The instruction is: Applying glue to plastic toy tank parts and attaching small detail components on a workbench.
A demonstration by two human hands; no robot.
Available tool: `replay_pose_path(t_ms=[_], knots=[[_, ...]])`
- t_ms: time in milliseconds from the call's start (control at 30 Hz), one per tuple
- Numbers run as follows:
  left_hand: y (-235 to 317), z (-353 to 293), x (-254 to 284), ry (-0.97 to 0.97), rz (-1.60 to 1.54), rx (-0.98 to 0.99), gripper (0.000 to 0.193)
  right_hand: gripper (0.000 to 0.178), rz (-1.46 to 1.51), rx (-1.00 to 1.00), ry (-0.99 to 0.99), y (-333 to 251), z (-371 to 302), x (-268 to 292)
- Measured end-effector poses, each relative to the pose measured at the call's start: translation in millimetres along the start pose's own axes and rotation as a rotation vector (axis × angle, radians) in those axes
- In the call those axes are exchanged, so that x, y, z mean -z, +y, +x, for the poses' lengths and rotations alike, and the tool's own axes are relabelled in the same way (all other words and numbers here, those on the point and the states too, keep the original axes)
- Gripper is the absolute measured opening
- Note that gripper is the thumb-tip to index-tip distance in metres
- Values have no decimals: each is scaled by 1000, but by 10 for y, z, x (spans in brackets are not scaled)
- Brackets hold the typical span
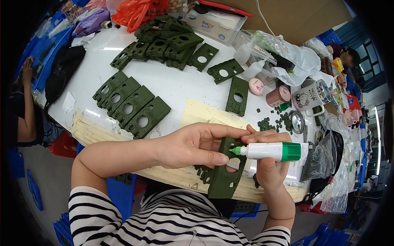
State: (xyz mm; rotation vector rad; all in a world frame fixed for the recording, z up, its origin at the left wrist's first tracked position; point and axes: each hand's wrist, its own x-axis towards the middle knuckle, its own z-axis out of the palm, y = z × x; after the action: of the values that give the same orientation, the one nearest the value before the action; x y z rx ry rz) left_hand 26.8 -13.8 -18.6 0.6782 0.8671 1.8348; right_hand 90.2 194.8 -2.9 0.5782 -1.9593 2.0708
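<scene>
My left hand (188, 144) grips a dark green plastic toy tank hull (223, 181), thumb on its face near a round hole. The piece is held tilted over the table's near edge. In my right hand (271, 166) lies a white glue bottle (262, 151) with a green base and a pointed green nozzle. Its tip points left, at the upper part of the hull, close to or touching it; I cannot tell which. The right fingertips reach over the hull's upper end, near my left index finger.
Similar hulls stand in a row (128, 108) at left, and a pile (168, 43) lies at the back. Small green pieces (269, 124) are scattered at right, near a pink jar (278, 96) and a white mug (308, 96). A black cap (63, 74) lies far left. Other people sit on both sides.
</scene>
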Motion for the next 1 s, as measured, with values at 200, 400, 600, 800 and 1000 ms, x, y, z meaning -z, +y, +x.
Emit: replay_pose_path(t_ms=[200, 400, 600, 800, 1000], knots=[[33, -3, -12, 20, -48, 10, 57, 46, 54, -39, 75, -46, 20, 17], [114, 4, -62, 29, -85, 4, 58, 43, 69, -8, 144, -121, 56, 77], [146, 24, -82, 3, -51, -42, 59, 41, 57, -13, 109, -116, 70, 61], [142, 27, -77, -10, -50, -46, 60, 39, 81, -16, 101, -98, 63, 64], [128, 13, -74, 13, -69, -17, 60, 38, 100, -12, 83, -100, 63, 60]])
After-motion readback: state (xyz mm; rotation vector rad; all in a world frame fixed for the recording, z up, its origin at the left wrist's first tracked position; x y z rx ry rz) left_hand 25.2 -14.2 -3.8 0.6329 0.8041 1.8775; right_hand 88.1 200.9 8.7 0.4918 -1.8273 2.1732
